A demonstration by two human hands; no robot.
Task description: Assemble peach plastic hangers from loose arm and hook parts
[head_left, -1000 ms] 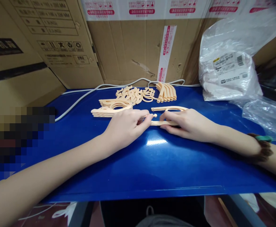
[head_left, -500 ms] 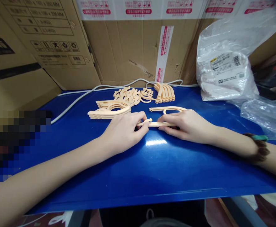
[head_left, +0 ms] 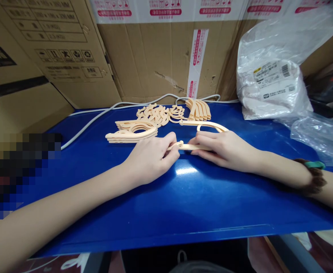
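My left hand (head_left: 155,157) is closed, its thumb and fingers pinching a small cream plastic hanger hook (head_left: 180,144) whose tip sticks out to the right. Facing it, my right hand (head_left: 227,151) grips a cream hanger arm (head_left: 189,147) between thumb and fingers. The arm's end meets the hook's tip; whether they are locked together I cannot tell. Behind my right fingers another curved cream arm (head_left: 203,124) with a loop rises, partly hidden by the hand. Just beyond my left hand lies a stack of hanger arms (head_left: 132,135).
Loose cream hooks (head_left: 156,113) lie in a pile at the back of the blue table (head_left: 166,216), beside a row of upright hanger arms (head_left: 199,110). A white cable (head_left: 98,113) runs behind them. Cardboard boxes (head_left: 149,57) wall the back and left; a plastic bag (head_left: 271,79) stands right.
The curved arm behind my right hand has swung upward at its left end. The held arm's end has risen slightly against the hook's tip. My left hand has barely moved.
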